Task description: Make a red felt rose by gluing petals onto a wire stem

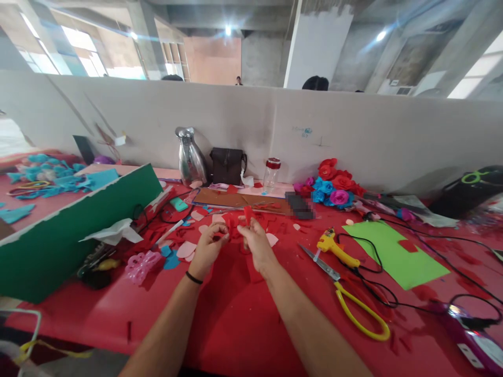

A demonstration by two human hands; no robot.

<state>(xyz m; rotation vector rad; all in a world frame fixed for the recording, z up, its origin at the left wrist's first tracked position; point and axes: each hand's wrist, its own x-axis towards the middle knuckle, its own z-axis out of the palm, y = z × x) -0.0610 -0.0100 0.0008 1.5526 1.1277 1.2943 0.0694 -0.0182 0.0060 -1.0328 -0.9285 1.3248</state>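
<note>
Both hands are raised over the middle of the red table. My left hand (211, 247) has its thumb and fingertips pinched together at the edge of a red paper piece (231, 222). Close beside it on the right, my right hand (255, 242) is closed on a red strip (248, 213) that sticks up above the fingers. Whether the two red pieces are joined cannot be made out. Pink petal-shaped pieces (186, 250) and blue scraps lie left of the hands. Scissors with yellow handles (361, 311) and a yellow glue gun (338, 250) rest to the right.
A green board (82, 230) stands upright at left. Along the back are a silver jug (191, 157), a black bag (228, 166), a glass jar (271, 175), a phone and paper flowers (334, 183). Black cables cross the light-green sheet (396, 254) at right.
</note>
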